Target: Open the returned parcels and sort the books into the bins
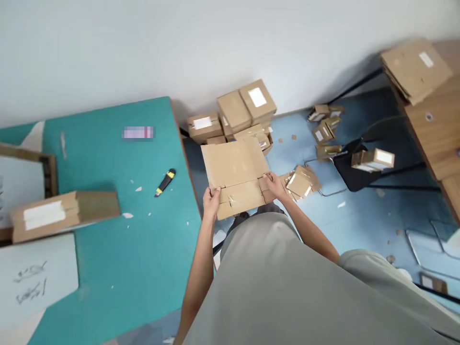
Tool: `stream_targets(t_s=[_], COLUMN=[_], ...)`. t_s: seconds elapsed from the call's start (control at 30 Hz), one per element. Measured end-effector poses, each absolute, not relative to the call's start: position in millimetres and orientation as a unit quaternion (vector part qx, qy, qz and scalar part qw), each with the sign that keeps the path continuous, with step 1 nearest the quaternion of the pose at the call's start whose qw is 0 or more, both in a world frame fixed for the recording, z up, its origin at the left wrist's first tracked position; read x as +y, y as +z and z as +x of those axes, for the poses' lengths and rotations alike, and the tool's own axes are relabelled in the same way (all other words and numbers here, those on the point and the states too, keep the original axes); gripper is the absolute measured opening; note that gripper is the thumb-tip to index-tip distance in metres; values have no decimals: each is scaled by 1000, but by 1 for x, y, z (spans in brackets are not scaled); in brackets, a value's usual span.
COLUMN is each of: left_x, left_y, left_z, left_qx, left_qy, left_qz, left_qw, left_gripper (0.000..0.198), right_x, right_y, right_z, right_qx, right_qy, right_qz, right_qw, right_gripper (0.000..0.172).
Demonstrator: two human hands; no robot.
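I hold an unfolded flat cardboard box (235, 175) in front of my body, above the floor beside the table. My left hand (211, 200) grips its lower left edge, fingers closed around the cardboard. On the lower right side, my right hand (275, 186) pinches a folded flap. Clear tape remnants show on the near panel. A black and yellow utility knife (165, 182) lies on the teal table (118, 249) to the left of my left hand.
Closed cardboard boxes (235, 115) are stacked against the wall. Small boxes (302, 182) litter the blue floor. A black chair (355, 167) carries a box (373, 159). A wooden desk (434, 124) with flat cartons (415, 69) stands at right. A long box (64, 213) lies on the table's left.
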State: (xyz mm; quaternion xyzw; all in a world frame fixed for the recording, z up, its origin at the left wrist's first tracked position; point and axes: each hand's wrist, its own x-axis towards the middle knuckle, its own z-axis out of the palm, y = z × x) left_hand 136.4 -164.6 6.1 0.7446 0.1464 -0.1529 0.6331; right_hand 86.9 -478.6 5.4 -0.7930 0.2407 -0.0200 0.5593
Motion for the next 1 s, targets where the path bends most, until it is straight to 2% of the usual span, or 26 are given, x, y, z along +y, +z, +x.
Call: stream_targets(t_s=[0.3, 0.53, 0.67, 0.8, 0.87, 1.0], left_x=[-399, -573, -643, -690, -697, -666], left_y=[5, -13, -26, -39, -45, -51], left_z=[167, 144, 130, 119, 118, 123], left_qx=[-30, -173, -235, -265, -266, -254], left_qy=[-297, -383, -408, -417, -415, -409], left_qz=[809, 810, 809, 815, 822, 832], left_qw=[505, 409, 351, 303, 285, 275], left_gripper=[23, 15, 22, 47, 58, 65], right_x=[-634, -727, -756, -785, -795, -800], right_y=[-30, -45, -60, -76, -81, -84], right_z=[-16, -108, -145, -172, -185, -200], right_qx=[459, 591, 657, 728, 751, 756], right_qy=[-100, -166, -173, -134, -112, -71], right_qz=[-694, -607, -558, -506, -492, -499], right_qw=[545, 504, 477, 442, 425, 419], right_gripper=[35, 45, 54, 52, 52, 49])
